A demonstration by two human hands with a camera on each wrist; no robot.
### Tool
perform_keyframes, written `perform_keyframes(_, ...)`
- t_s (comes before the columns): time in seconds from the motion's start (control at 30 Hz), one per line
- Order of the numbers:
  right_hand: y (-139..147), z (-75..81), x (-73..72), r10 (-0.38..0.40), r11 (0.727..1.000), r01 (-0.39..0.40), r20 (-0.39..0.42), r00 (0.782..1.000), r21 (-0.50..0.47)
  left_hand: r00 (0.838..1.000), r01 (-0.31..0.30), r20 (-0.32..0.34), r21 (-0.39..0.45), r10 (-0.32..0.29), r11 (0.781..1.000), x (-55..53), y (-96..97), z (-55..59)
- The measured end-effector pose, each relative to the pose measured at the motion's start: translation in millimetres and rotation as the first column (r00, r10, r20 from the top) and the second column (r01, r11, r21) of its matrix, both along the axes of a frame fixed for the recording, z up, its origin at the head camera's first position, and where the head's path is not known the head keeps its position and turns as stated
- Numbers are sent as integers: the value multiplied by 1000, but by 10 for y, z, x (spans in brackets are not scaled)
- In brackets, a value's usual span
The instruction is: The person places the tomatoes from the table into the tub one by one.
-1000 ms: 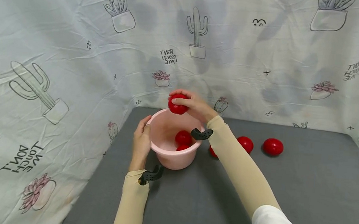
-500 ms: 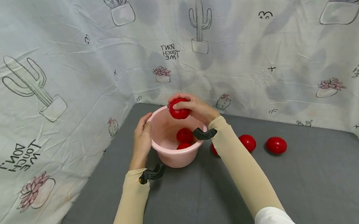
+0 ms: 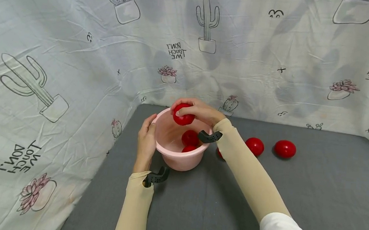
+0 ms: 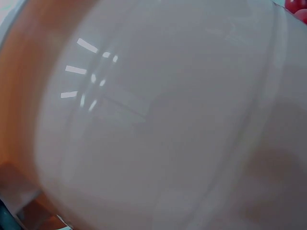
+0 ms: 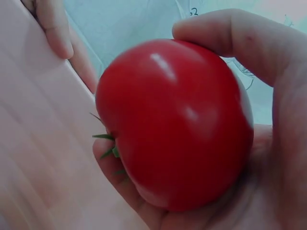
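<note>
Tomato (image 5: 175,124), glossy, rounded, gripped by fingers (image 5: 213,29)

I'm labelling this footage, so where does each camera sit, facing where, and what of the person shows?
Head: on the person's head, facing forward and down at the bucket and table; left grip, right grip and both arms show.
Left wrist: on that wrist, facing the glossy bucket close up; no body part is clear.
Right wrist: on that wrist, facing the held tomato; right grip round it and left grip's fingers at the bucket show.
Shared: head and right wrist both show that tomato.
</note>
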State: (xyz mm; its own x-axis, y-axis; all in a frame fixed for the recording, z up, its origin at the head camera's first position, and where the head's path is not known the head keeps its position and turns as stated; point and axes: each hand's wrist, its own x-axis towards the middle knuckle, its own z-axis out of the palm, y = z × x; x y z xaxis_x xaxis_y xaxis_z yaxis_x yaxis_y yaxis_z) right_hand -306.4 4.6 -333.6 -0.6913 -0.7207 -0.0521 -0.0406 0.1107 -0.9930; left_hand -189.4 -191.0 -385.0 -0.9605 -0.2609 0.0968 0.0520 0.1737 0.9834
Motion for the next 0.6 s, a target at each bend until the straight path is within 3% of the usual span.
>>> perform_keyframes(0.2, 6, 0, 8, -16, 999, 17, 26, 1000, -47, 1000, 5, -3, 4, -5, 1000, -3, -4, -15)
perform_keyframes(0.47, 27, -16, 32, 29, 991, -18, 83, 996, -129, 1000, 8, -10, 2, -8, 1000, -5, -6, -17)
perform_keyframes(0.6, 21, -24, 20, 44, 985, -38, 31, 999, -169, 1000, 0, -3, -8, 0, 1000, -1, -8, -10)
